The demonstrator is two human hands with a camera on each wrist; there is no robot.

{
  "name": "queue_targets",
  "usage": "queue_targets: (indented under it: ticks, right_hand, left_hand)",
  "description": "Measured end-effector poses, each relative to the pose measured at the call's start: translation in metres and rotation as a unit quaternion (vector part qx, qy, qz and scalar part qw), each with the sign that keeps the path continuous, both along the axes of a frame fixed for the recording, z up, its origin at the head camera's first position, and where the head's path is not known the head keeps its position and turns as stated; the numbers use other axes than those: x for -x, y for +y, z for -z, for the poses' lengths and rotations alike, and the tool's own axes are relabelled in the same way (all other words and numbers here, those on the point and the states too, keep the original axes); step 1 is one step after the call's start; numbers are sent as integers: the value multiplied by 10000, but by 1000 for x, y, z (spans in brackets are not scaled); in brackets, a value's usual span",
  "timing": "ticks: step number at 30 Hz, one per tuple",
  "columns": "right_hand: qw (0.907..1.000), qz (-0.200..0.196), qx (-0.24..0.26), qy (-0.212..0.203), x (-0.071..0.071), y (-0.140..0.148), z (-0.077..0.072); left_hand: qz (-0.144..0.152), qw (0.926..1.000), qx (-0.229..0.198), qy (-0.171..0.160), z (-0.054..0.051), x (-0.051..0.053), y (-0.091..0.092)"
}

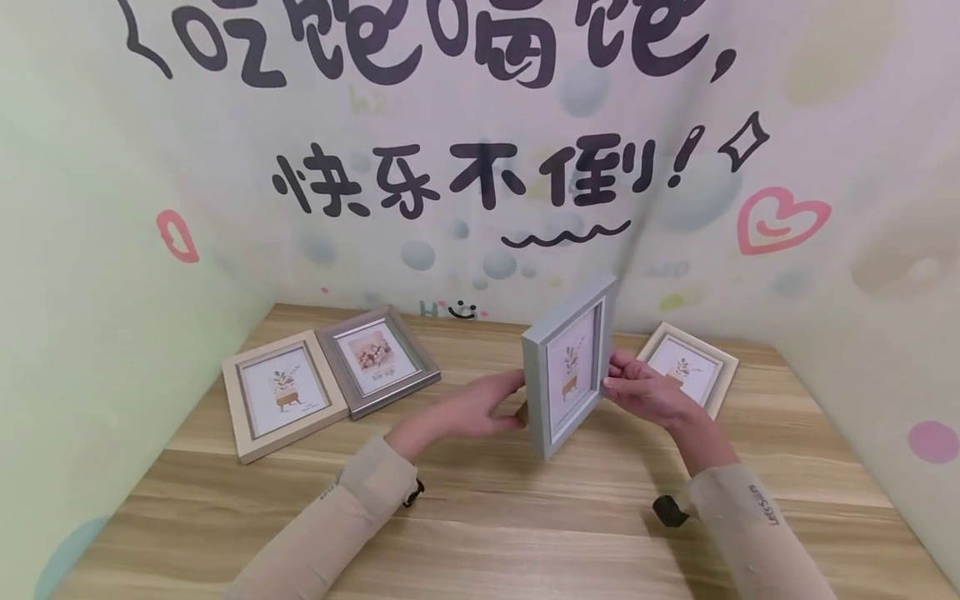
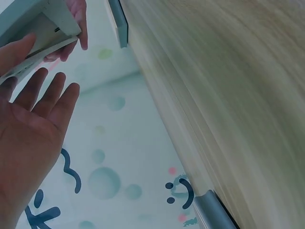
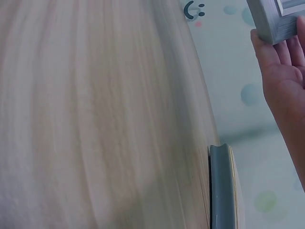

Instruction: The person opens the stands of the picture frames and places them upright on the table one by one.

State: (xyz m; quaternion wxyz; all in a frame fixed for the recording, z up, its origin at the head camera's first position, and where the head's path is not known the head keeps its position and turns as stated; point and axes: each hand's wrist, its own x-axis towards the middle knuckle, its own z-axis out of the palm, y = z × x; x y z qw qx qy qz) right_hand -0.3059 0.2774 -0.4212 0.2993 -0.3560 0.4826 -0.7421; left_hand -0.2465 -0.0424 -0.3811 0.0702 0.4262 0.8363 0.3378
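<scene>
A silvery-grey picture frame (image 1: 534, 383) with a potted-plant print stands tilted in the air above the table, turned partly sideways. My left hand (image 1: 480, 406) holds its left side from behind. In the left wrist view, the thumb of the left hand (image 2: 33, 129) lies over the frame's hollow back (image 2: 45, 28), and the other fingers spread on the far side. My right hand (image 1: 652, 392) grips the right edge, thumb at the front; the right wrist view shows the right hand (image 3: 283, 76) at the frame's corner (image 3: 274, 21).
On the wooden table (image 1: 480, 533), a cream frame (image 1: 251, 429) and a dark silver frame (image 1: 393, 402) lie side by side at the left. Another cream frame (image 1: 723, 379) lies at the back right, partly behind my right hand. A printed wall (image 1: 420, 283) borders the table.
</scene>
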Motion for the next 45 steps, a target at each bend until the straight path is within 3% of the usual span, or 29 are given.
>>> queue_targets:
  ticks: [15, 23, 27, 31, 37, 42, 45]
  right_hand:
    - [9997, -182, -136, -84, -1, 2, 1]
    - [9990, -391, -206, -109, -3, 7, 2]
    - [9989, -372, -250, -96, -3, 7, 2]
    - [9994, 38, -348, -19, -4, 4, 1]
    - [9939, 1053, -313, -91, -4, -5, 0]
    - [9819, 1874, -101, -262, -3, -14, -2]
    - [9713, 2347, 56, -382, -1, -19, -2]
  left_hand:
    - [-24, 9988, 274, 395, -2, -3, -2]
    - [-290, 9961, 520, 643, -5, 0, -6]
    - [-569, 9939, 487, 810, -7, 2, -9]
    - [-1076, 9896, 481, 823, -6, 3, -9]
    - [-1935, 9785, 468, 536, -5, 5, -8]
    - [-2462, 9684, 222, 336, -5, 3, -11]
    - [-2511, 9677, -171, 136, -5, 4, -11]
